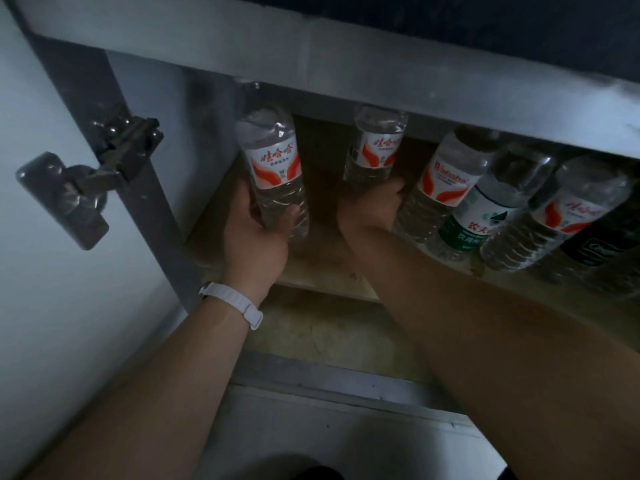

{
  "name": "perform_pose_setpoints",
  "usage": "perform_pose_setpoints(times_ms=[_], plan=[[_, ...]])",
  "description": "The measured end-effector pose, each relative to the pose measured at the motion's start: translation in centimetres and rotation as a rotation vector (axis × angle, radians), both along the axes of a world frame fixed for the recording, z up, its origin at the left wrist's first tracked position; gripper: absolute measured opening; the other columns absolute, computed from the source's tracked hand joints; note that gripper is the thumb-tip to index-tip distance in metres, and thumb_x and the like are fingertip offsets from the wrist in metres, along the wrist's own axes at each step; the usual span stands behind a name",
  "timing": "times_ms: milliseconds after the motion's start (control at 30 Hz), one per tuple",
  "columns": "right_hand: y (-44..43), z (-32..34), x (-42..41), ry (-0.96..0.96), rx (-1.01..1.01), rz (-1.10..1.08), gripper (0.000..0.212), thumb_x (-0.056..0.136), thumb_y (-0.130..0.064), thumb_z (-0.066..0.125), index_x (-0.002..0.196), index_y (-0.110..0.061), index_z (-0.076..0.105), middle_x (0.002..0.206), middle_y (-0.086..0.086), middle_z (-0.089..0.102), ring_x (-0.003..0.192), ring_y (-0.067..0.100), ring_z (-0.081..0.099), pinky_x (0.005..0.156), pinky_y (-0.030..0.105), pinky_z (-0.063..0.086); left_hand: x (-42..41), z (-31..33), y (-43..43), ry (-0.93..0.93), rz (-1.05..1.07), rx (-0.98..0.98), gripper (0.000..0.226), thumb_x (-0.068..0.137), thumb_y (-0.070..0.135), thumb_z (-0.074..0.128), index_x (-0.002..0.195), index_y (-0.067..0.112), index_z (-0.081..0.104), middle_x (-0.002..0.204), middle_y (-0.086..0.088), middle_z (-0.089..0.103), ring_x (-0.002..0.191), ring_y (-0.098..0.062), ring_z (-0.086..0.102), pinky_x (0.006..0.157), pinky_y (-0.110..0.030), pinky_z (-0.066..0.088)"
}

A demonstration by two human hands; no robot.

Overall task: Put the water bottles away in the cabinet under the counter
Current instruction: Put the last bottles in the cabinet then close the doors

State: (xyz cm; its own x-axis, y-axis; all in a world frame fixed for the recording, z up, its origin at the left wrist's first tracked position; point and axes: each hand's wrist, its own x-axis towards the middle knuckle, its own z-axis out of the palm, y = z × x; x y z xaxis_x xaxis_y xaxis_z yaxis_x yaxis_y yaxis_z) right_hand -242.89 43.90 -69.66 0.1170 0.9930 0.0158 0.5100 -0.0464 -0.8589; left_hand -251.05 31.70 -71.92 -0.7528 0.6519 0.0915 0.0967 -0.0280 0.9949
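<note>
**Two bottles going onto the cabinet shelf**

Under the counter, inside the open cabinet (214, 202): setting two more water bottles down on the shelf (322, 237). Left hand (256, 237) wrapping closed around the lower body of the left bottle (273, 168), thumb across the front, holding it upright near the left wall. Right hand (372, 209) reaching deeper, fingers curling around the base of the middle bottle (375, 147); probably gripping it, though dim light and the hand's angle are hiding how tightly. Standing just to the right, touching or nearly so: a row of stored bottles (446, 188), one green-labelled among them, already put away. Door hinge (104, 168) hanging at the left on the swung-open door.

Judging the step: placing, not yet releasing. Needing next: lowering both bottles until the bases are sitting flat, nudging the middle one toward the row without toppling it, then loosening both grips and drawing the arms back out.
</note>
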Motion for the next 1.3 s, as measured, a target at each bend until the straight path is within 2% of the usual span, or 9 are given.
perform_pose_setpoints(times_ms=[67,167,333,667,800,967,1067,1167,1300], plan=[[0.0,-0.1,0.1,-0.002,0.026,0.011,0.066,0.090,-0.029,0.068,0.140,-0.008,0.031,0.138,0.013,0.049,0.125,0.029,0.051,0.098,0.035,0.043,0.0,0.1,0.0,0.018,-0.010,-0.007,0.059,0.089,0.023,0.077,0.140,0.037,0.051,0.121,0.026,0.062,0.114,0.006,0.058,0.104,-0.029,0.045],[-0.1,-0.3,0.3,-0.022,0.061,0.008,0.062,0.090,-0.035,0.066,0.137,-0.009,0.035,0.135,0.013,0.053,0.122,0.031,0.055,0.096,0.038,0.044,0.2,0.2,0.2,0.074,-0.049,-0.039,0.056,0.089,0.024,0.077,0.127,0.053,0.049,0.124,0.027,0.061,0.122,-0.005,0.058,0.109,-0.039,0.046],[-1.0,-0.9,0.9,-0.046,0.087,0.097,0.072,0.082,-0.042,0.072,0.137,-0.014,0.035,0.136,0.010,0.047,0.125,0.029,0.047,0.101,0.043,0.044,0.2,0.1,0.5,0.109,-0.097,-0.060,0.066,0.092,0.023,0.072,0.149,0.038,0.043,0.138,0.021,0.056,0.131,-0.005,0.052,0.108,-0.033,0.041],[-3.6,-1.3,2.6,-0.006,0.149,0.176,0.072,0.075,-0.040,0.081,0.126,-0.014,0.037,0.132,0.005,0.043,0.122,0.021,0.047,0.099,0.032,0.042,-0.6,0.1,1.7,0.077,-0.151,-0.090,0.066,0.096,0.016,0.067,0.153,0.033,0.038,0.147,0.012,0.054,0.138,-0.011,0.049,0.115,-0.046,0.040],[-3.2,-1.0,2.5,0.072,0.072,0.223,0.068,0.078,-0.036,0.079,0.126,-0.017,0.035,0.128,0.005,0.056,0.119,0.022,0.056,0.086,0.025,0.043,-1.1,0.4,1.7,0.093,-0.196,-0.129,0.061,0.098,0.019,0.064,0.151,0.036,0.039,0.147,0.013,0.054,0.139,-0.011,0.048,0.115,-0.047,0.039],[-3.6,-1.2,3.0,0.051,0.064,0.301,0.069,0.081,-0.031,0.077,0.132,-0.016,0.032,0.125,0.002,0.056,0.117,0.019,0.056,0.085,0.025,0.043,-1.3,0.5,1.5,0.128,-0.243,-0.160,0.060,0.099,0.024,0.064,0.151,0.040,0.038,0.147,0.016,0.052,0.139,-0.010,0.047,0.115,-0.045,0.039],[-3.7,-1.4,3.5,0.015,0.089,0.286,0.067,0.082,-0.034,0.075,0.132,-0.016,0.035,0.118,0.000,0.055,0.112,0.019,0.057,0.080,0.026,0.043,-0.8,0.3,1.9,0.198,-0.174,-0.189,0.072,0.088,0.043,0.074,0.151,0.037,0.039,0.151,0.009,0.048,0.141,-0.016,0.044,0.115,-0.045,0.038],[-3.8,-1.6,3.6,-0.004,0.116,0.236,0.066,0.083,-0.035,0.075,0.132,-0.016,0.035,0.125,0.007,0.056,0.115,0.025,0.057,0.081,0.027,0.042,-0.1,0.0,2.4,0.239,-0.072,-0.252,0.085,0.069,0.062,0.076,0.143,0.033,0.047,0.144,0.004,0.056,0.133,-0.020,0.053,0.107,-0.047,0.047],[-4.0,-2.3,3.5,-0.054,0.155,0.228,0.067,0.083,-0.033,0.074,0.136,-0.016,0.035,0.130,0.008,0.054,0.116,0.026,0.057,0.083,0.028,0.043,0.2,-0.4,2.7,0.236,0.017,-0.235,0.054,0.080,0.038,0.082,0.128,0.027,0.059,0.121,0.009,0.065,0.112,-0.013,0.063,0.086,-0.030,0.047]])
